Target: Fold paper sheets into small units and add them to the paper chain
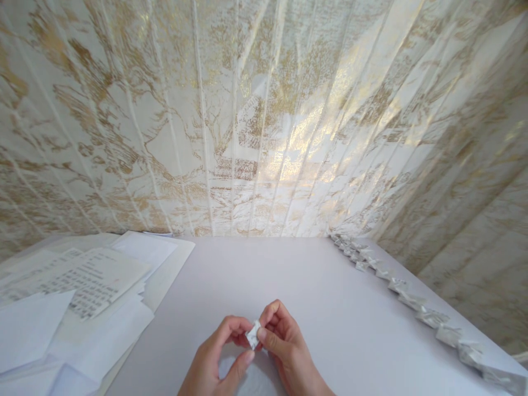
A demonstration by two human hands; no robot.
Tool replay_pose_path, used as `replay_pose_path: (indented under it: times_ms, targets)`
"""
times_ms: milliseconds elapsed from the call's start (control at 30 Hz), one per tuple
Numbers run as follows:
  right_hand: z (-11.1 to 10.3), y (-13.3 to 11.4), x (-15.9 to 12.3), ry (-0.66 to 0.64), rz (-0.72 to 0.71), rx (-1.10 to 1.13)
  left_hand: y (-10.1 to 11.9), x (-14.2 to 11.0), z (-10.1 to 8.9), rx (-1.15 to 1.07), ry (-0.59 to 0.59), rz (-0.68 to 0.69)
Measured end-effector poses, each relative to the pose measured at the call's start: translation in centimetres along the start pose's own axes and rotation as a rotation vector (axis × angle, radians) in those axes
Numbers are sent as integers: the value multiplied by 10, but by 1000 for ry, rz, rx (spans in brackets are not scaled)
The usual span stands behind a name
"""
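Note:
A small folded piece of printed white paper (253,334) is held up between both hands above the near middle of the table. My right hand (284,344) pinches its right side between thumb and forefinger. The fingers of my left hand (220,352) curl around the left side, with the thumb at its lower corner. Below the hands lies a pale, slightly shiny patch (258,377), partly hidden by them; what it is I cannot make out.
Loose white sheets and a printed page (97,278) overlap in a pile at the left. Along the right edge of the white table (231,275) runs a row of several small folded paper pieces (431,317). Gold-patterned fabric (247,137) hangs behind and at the right.

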State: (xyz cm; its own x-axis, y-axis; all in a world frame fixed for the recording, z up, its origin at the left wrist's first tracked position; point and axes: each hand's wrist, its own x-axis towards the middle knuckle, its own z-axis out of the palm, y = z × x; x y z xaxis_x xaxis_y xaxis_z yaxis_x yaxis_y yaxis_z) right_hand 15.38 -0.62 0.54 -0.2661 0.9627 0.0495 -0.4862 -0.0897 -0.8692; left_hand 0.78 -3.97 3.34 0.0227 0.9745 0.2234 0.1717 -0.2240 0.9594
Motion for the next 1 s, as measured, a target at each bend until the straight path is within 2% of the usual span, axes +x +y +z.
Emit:
replay_pose_path:
  times_ms: [200,367,500,800,1000]
  targets:
    - [-1,1,-1,-24,12,-64,1,2,-4,28,-55,-15]
    - [-2,2,-5,-62,-47,-302,-7,4,-8,83,-24,-29]
    - [1,1,-8,-20,-103,-442,-8,3,-7,99,7,-27]
    - [1,0,-7,-19,-123,-479,-4,1,-1,139,48,-35]
    - [1,4,-8,-51,-98,-466,-6,-2,0,118,18,-34]
